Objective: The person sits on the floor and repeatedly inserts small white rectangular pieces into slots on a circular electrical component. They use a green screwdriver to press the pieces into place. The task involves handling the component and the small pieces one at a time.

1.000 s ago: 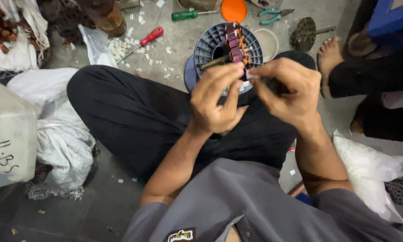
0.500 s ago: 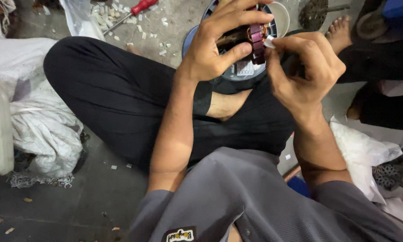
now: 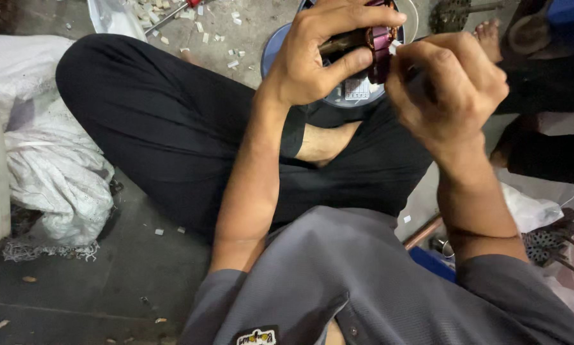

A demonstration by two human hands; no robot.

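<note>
Motor rotor (image 3: 381, 45) between both hands

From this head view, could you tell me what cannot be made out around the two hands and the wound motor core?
- What the right hand grips: hidden in its closed fist.
- The motor core: its top is cut off by the upper edge and the left hand wraps over it.
- The round plate beneath: mostly hidden behind both hands.
- The screwdriver: handle cut off by the top edge.
</note>
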